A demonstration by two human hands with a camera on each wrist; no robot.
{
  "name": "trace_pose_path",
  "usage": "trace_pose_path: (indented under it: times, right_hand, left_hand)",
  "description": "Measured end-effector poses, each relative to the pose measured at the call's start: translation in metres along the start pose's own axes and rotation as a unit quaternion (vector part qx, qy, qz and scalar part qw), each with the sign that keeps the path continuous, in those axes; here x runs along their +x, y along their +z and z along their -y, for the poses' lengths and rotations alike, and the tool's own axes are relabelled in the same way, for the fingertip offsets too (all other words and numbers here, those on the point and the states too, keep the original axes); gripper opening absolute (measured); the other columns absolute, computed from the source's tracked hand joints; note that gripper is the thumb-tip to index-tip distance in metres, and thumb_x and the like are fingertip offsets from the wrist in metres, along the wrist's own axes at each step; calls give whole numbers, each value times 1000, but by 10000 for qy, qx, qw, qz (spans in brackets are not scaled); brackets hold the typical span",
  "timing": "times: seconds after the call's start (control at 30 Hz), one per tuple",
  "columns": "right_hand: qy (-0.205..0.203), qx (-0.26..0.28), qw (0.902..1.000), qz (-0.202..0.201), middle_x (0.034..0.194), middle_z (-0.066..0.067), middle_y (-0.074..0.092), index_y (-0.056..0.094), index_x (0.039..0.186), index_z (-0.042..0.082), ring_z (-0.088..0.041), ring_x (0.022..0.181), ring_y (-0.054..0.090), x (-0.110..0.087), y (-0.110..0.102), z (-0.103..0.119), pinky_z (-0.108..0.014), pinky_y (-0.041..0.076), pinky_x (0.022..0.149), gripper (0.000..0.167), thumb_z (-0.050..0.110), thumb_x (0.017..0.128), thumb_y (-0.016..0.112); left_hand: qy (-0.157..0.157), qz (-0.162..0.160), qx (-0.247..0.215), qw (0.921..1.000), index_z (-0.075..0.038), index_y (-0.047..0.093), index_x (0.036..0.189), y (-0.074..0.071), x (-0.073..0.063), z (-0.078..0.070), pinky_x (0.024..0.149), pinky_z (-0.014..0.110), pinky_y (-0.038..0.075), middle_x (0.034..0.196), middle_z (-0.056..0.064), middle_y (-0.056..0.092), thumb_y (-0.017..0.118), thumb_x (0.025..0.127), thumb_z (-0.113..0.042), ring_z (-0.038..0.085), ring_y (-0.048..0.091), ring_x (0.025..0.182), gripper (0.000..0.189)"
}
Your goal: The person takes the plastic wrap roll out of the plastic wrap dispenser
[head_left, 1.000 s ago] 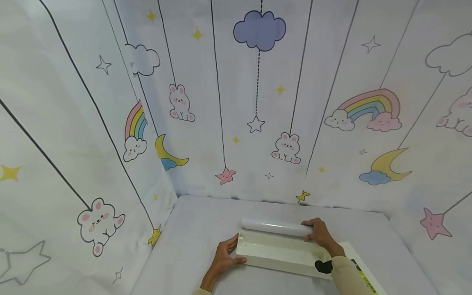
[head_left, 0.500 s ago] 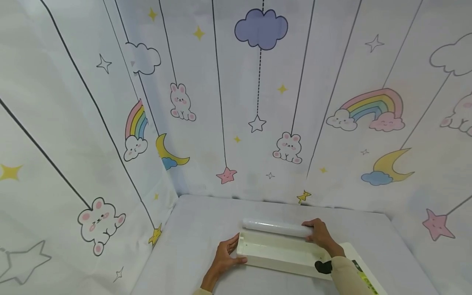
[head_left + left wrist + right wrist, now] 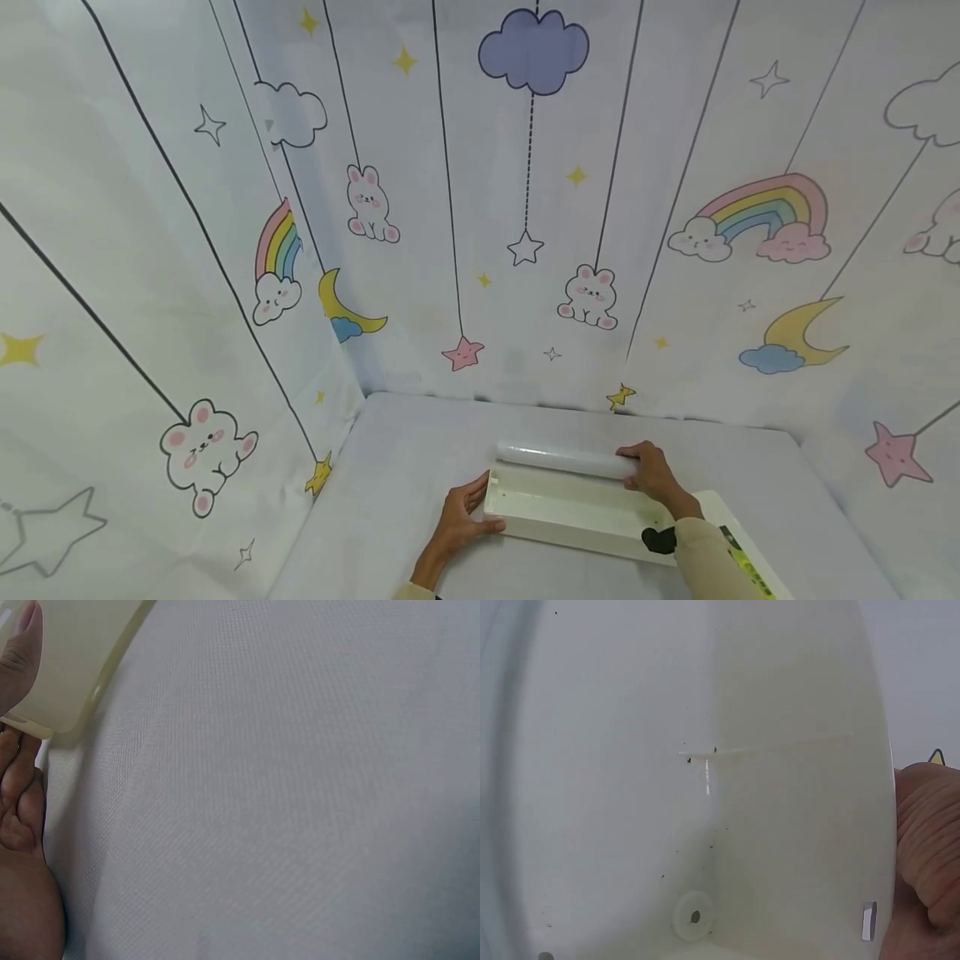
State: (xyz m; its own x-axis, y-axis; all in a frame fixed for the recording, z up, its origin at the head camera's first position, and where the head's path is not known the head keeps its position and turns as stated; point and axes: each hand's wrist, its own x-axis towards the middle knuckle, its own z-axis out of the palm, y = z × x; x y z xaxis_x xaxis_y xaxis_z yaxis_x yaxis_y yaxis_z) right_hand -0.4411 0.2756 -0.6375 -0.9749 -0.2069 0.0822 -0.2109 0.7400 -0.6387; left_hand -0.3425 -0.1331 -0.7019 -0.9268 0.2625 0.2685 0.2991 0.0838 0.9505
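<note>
A long cream plastic box (image 3: 573, 500), without a cover over its top, lies across the white surface in the head view. My left hand (image 3: 461, 517) grips its left end, thumb at the front wall and fingers at the back corner. Behind the box lies a roll of cling film (image 3: 562, 458), white and glossy. My right hand (image 3: 652, 477) holds the roll at its right end, reaching over the box. In the right wrist view the box's inside (image 3: 795, 825) shows small dark specks, with part of my right hand (image 3: 930, 840) beyond its wall.
A cream panel (image 3: 712, 508) with a black and yellow-green label (image 3: 750, 571) runs towards me at the right, partly under my sleeve. A black patch (image 3: 658, 541) shows on the box beside that sleeve. Patterned cloth walls (image 3: 525, 350) stand behind and at the left.
The head view has shifted slightly. Both hands, the box and the roll keep their places relative to one another.
</note>
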Motion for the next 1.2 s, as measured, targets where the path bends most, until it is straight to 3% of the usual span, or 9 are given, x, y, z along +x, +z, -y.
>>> trace_pose_path:
  times: [0.13, 0.4, 0.6, 0.8, 0.97, 1.13, 1.2]
  right_hand:
    - [-13, 27, 10000, 3, 125, -32, 72, 77, 120, -13, -57, 123, 64, -2, -2, 1, -71, 52, 109, 57, -21, 65, 88]
    - [-14, -75, 10000, 44, 126, -33, 71, 76, 121, -14, -58, 124, 63, -6, -4, 4, -70, 52, 110, 56, -20, 67, 89]
    - [-85, -64, 9999, 80, 120, -31, 70, 75, 123, -14, -55, 121, 63, -3, -3, 7, -71, 51, 109, 58, -20, 67, 89]
    - [-86, -201, 9998, -22, 117, -30, 70, 75, 123, -13, -56, 119, 63, -14, -5, 5, -70, 52, 108, 56, -18, 70, 90]
    - [-269, -169, 9995, 36, 118, -29, 72, 74, 127, -13, -53, 116, 65, -23, -3, 9, -69, 53, 106, 57, -7, 74, 95]
    - [-344, -223, 9988, 265, 139, -36, 67, 65, 142, -11, -59, 133, 58, -16, 4, 17, -74, 44, 115, 63, 17, 91, 89]
    - [-335, -295, 9987, 249, 147, -39, 61, 60, 148, -10, -63, 140, 52, -10, 10, 21, -77, 40, 118, 68, 28, 97, 84]
  left_hand:
    - [-212, -13, -54, 9998, 11, 41, 162, 0, 1, -4, 122, 19, 44, 164, 25, 50, 98, 82, -19, 42, 50, 154, 102]
    - [-108, 13, 139, 9998, 14, 40, 160, 2, 1, -9, 122, 20, 45, 163, 28, 49, 98, 83, -15, 44, 50, 153, 101]
    - [-408, -37, -28, 9992, 13, 40, 161, -1, 6, -6, 120, 13, 41, 164, 24, 50, 99, 80, -15, 44, 49, 154, 104]
    - [-82, 108, -105, 9999, 15, 40, 160, 3, 6, 6, 120, 16, 44, 162, 30, 49, 99, 82, -20, 44, 51, 152, 103]
    - [100, 149, 46, 9998, 17, 41, 158, 1, 0, 8, 120, 20, 48, 160, 35, 49, 99, 82, -21, 46, 54, 149, 103]
    - [-101, 344, -22, 9994, 15, 36, 162, -12, 2, 0, 123, 24, 46, 165, 33, 44, 99, 82, -17, 51, 47, 153, 107]
    - [-257, 515, -176, 9982, 14, 29, 165, -22, 2, -4, 126, 23, 42, 169, 34, 35, 93, 89, -14, 51, 39, 157, 103]
